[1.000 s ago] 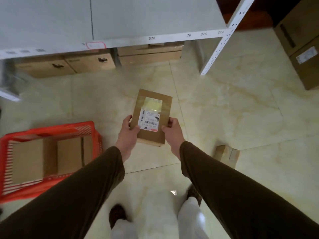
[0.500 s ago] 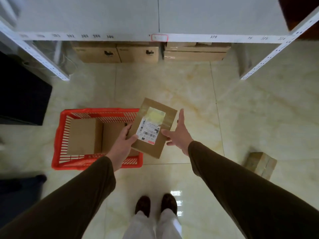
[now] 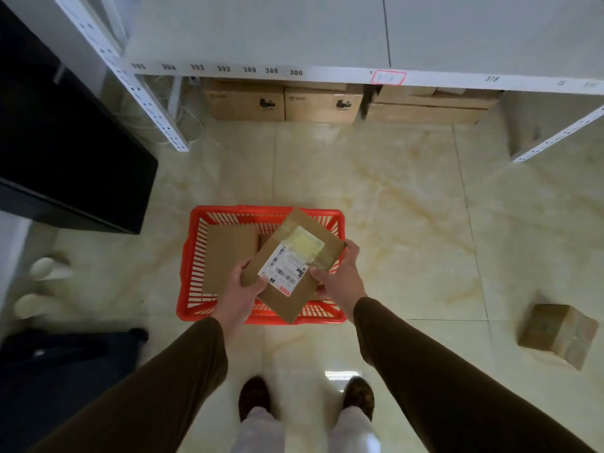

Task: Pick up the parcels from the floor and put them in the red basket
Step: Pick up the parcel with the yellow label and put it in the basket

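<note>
I hold a flat brown parcel with a white shipping label, tilted, right above the red basket. My left hand grips its near left edge. My right hand grips its right edge. Inside the basket lies another brown parcel, and a further one is mostly hidden under the held parcel. A small cardboard parcel lies on the tiled floor at the right.
A white metal shelf with number labels spans the top, with cardboard boxes under it. A black cabinet stands at the left. Pale slippers and a dark object sit at lower left. My feet stand just before the basket.
The view swung left, so the basket now lies straight ahead. The parcel has moved over the basket, and my right hand, open half a second ago, grips it again.
</note>
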A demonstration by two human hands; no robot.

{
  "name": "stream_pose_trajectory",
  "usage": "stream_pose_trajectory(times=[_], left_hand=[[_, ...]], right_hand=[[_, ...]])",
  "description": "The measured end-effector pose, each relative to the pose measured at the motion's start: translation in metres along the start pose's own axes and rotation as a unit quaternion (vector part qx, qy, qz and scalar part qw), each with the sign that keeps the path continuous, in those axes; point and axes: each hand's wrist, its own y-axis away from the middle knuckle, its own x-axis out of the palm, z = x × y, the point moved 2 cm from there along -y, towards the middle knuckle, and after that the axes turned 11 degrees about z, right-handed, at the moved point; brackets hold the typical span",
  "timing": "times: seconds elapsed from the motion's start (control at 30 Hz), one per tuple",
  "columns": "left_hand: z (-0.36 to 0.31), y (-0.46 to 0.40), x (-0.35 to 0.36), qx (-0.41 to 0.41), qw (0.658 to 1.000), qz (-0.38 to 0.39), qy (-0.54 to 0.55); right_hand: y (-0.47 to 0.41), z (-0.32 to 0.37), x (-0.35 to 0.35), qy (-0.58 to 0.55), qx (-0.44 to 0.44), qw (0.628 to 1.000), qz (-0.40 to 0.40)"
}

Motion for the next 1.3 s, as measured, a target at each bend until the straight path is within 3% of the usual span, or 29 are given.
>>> stream_pose_trajectory(times=[0.13,0.27,0.43,0.63,0.83,1.13,1.3], left_hand=[[-0.002,-0.015,-0.015,-0.003,1.000,-0.015,0.008],[-0.013,-0.034,-0.026,0.030,0.997,-0.019,-0.069],[-0.030,-0.063,-0.034,0.057,0.996,0.001,-0.061],[-0.036,-0.090,-0.035,0.047,0.988,0.089,-0.118],[-0.040,-0.105,-0.025,0.087,0.939,0.165,-0.291],[-0.053,-0.144,-0.026,0.131,0.893,0.136,-0.409],[-0.048,-0.172,-0.038,0.102,0.889,0.101,-0.436]], right_hand=[[-0.006,-0.017,0.015,-0.053,0.022,0.997,-0.049],[-0.010,-0.036,0.012,-0.066,0.057,0.993,-0.085],[-0.017,-0.046,0.016,-0.063,0.064,0.994,-0.061],[-0.031,-0.059,0.024,-0.101,0.058,0.992,-0.057],[-0.031,-0.072,0.030,-0.110,0.030,0.988,-0.103],[-0.042,-0.101,0.045,-0.246,0.093,0.949,-0.176],[-0.066,-0.116,0.058,-0.231,0.090,0.952,-0.177]])
